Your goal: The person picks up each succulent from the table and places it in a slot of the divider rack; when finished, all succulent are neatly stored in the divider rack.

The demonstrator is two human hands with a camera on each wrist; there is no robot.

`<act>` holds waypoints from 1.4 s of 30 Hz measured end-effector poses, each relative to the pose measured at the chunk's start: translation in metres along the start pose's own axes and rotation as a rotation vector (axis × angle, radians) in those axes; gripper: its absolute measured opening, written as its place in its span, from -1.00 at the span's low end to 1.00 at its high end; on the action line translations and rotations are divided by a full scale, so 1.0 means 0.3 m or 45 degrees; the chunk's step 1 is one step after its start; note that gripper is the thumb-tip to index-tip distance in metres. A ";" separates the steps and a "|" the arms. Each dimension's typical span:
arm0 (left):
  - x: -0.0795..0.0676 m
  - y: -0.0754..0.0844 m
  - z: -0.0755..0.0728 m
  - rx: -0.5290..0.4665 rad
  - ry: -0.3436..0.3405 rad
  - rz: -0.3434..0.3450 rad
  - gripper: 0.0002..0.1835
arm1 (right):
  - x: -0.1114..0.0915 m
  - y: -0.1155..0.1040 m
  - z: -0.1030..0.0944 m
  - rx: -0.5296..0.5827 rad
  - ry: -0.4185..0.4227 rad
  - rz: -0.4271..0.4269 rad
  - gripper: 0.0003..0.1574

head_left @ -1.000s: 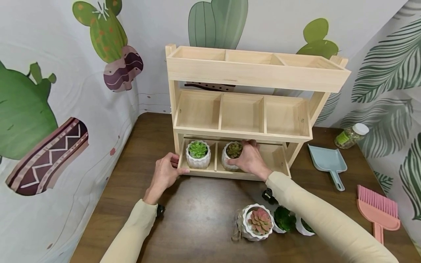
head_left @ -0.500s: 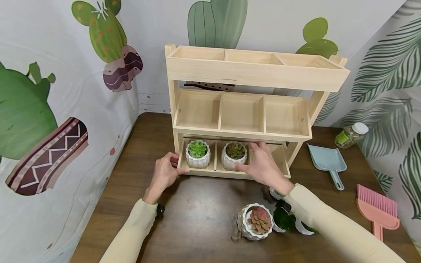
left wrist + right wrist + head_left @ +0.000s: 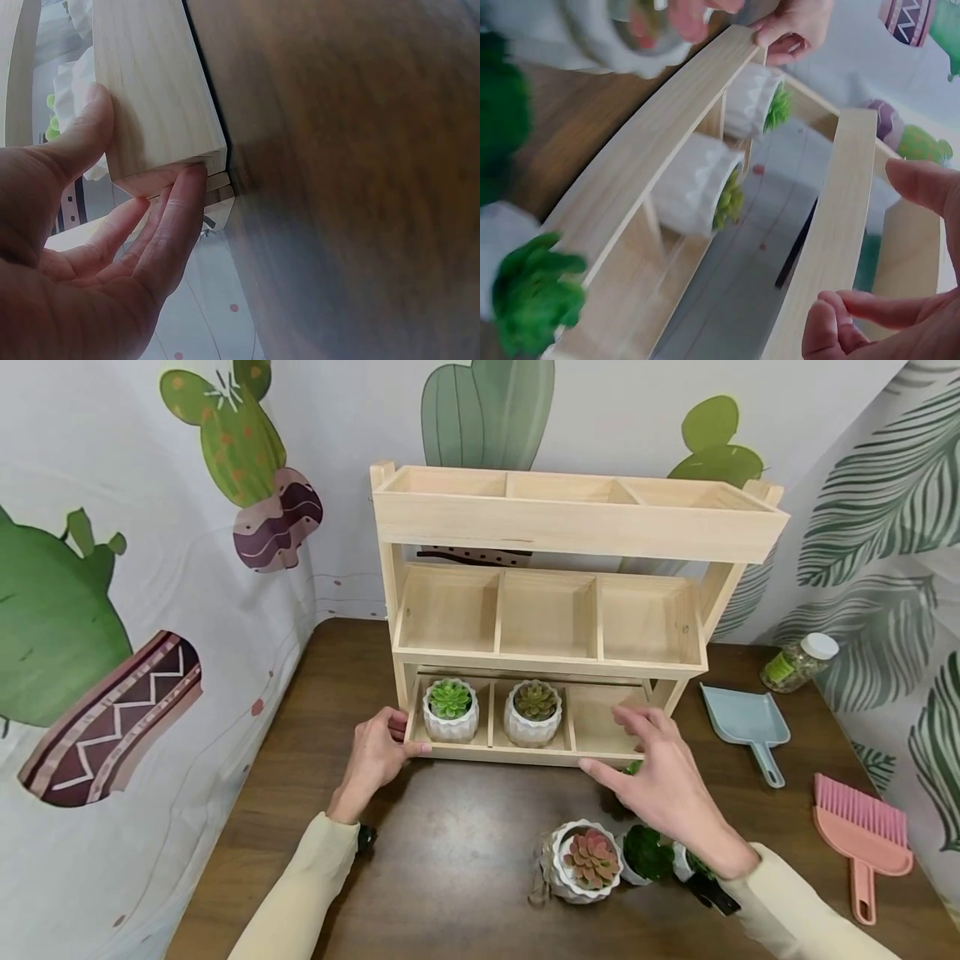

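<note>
My left hand [image 3: 377, 749] holds the lower left corner of a three-tier wooden plant shelf [image 3: 581, 527], thumb over the front board and fingers against the end. In the bottom tier, a bright green succulent in a white pot [image 3: 451, 710] sits in the left compartment. A darker, brownish-green succulent in a white pot [image 3: 533, 714] fills the middle one. My right hand [image 3: 663, 772] hovers with nothing in it in front of the right compartment, thumb and fingers apart. Beneath and beside it stand a pink succulent in a white pot [image 3: 582, 862] and several green potted plants [image 3: 647, 853], partly hidden.
On the right side of the table [image 3: 450, 860] lie a blue dustpan [image 3: 746, 724] and a pink brush [image 3: 862, 835]. A jar with a white lid [image 3: 799, 662] stands at the back right. Printed cloth [image 3: 352, 435] hangs behind the shelf.
My right hand has let go of the brownish-green succulent's pot and drawn away to the right, toward the front. The pot stays in the middle compartment. My left hand has kept its place.
</note>
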State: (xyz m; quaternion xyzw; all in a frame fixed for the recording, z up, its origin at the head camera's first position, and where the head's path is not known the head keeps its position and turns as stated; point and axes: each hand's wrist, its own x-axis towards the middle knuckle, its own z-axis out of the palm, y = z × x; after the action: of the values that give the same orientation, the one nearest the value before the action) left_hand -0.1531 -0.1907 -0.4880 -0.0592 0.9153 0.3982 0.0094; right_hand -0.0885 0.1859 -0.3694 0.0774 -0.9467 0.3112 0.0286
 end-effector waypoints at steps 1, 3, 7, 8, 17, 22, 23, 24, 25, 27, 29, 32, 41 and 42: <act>0.001 -0.001 0.001 -0.001 0.002 0.001 -0.41 | -0.017 0.014 -0.006 -0.003 0.018 0.003 0.01; 0.002 -0.002 0.004 -0.001 0.004 0.002 -0.42 | -0.053 0.046 -0.015 -0.017 0.056 0.008 -0.01; 0.001 -0.004 0.007 -0.003 0.000 -0.006 -0.42 | -0.128 0.121 -0.015 -0.029 0.144 0.009 -0.05; 0.000 -0.005 0.008 -0.004 -0.002 -0.009 -0.42 | -0.148 0.142 -0.012 -0.030 0.163 0.014 -0.06; -0.005 -0.011 0.011 -0.006 0.006 -0.047 -0.39 | -0.290 0.317 -0.011 -0.063 0.196 0.150 0.06; -0.005 -0.011 0.008 -0.015 0.016 -0.056 -0.38 | -0.337 0.401 -0.022 -0.124 0.152 0.210 0.22; -0.005 -0.010 0.007 -0.015 0.016 -0.055 -0.38 | -0.345 0.417 -0.023 -0.134 0.138 0.225 0.24; -0.005 -0.009 0.006 -0.013 0.015 -0.054 -0.38 | -0.353 0.432 -0.022 -0.142 0.124 0.242 0.27; -0.004 -0.009 0.005 -0.010 0.014 -0.053 -0.38 | -0.361 0.446 -0.020 -0.146 0.112 0.257 0.29; -0.002 -0.006 0.004 -0.009 0.015 -0.053 -0.38 | -0.371 0.473 -0.018 -0.152 0.083 0.281 0.32; 0.000 -0.006 0.004 -0.007 0.016 -0.052 -0.38 | -0.377 0.497 -0.014 -0.151 0.052 0.296 0.35; 0.003 -0.005 0.004 -0.007 0.017 -0.049 -0.38 | -0.384 0.529 -0.006 -0.140 -0.010 0.303 0.37; 0.004 -0.001 0.008 0.005 0.010 -0.044 -0.38 | -0.410 0.601 0.037 -0.109 -0.065 0.308 0.19; 0.003 0.000 0.008 0.008 0.009 -0.043 -0.38 | -0.411 0.605 0.041 -0.106 -0.066 0.312 0.16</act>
State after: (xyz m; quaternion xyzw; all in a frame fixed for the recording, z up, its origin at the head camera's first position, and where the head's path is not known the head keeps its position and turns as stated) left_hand -0.1542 -0.1891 -0.4898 -0.0762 0.9154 0.3951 0.0131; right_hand 0.0033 0.3387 -0.4981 -0.0322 -0.9616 0.2708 -0.0309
